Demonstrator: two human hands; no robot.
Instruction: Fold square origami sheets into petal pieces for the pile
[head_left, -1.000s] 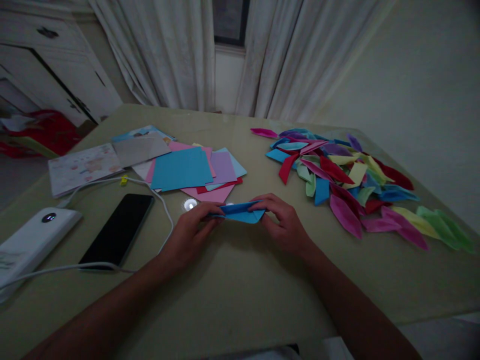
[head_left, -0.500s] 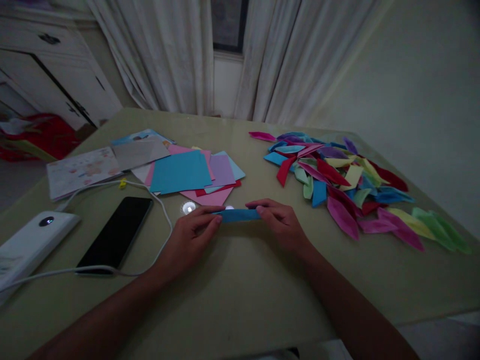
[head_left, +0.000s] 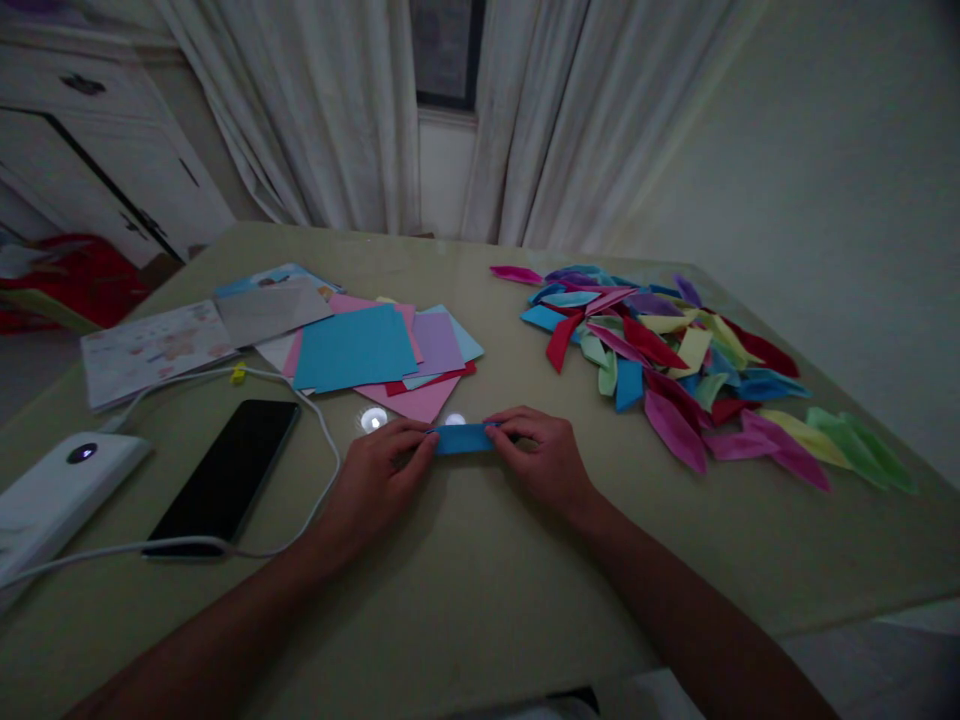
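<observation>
Between my two hands is a folded strip of blue paper (head_left: 462, 439), held level just above the table (head_left: 480, 580). My left hand (head_left: 386, 470) pinches its left end between thumb and fingers. On the other end, my right hand (head_left: 544, 455) has the same kind of pinch. Beyond my hands lies a loose stack of coloured paper sheets, with a blue sheet (head_left: 356, 348) on top and a pink sheet (head_left: 416, 398) sticking out underneath. A big heap of folded paper pieces (head_left: 652, 345) in many colours spreads over the right side.
To the left are a black phone (head_left: 225, 475), a white power bank (head_left: 67, 490) and a white cable (head_left: 330, 440) looping close to my left forearm. Printed booklets (head_left: 157, 345) lie at the back left. Curtains (head_left: 315, 120) hang behind the table.
My right hand has come nearer to my left, so less of the blue strip shows between them. The strip's broad face is now turned more towards me. The view has shifted slightly.
</observation>
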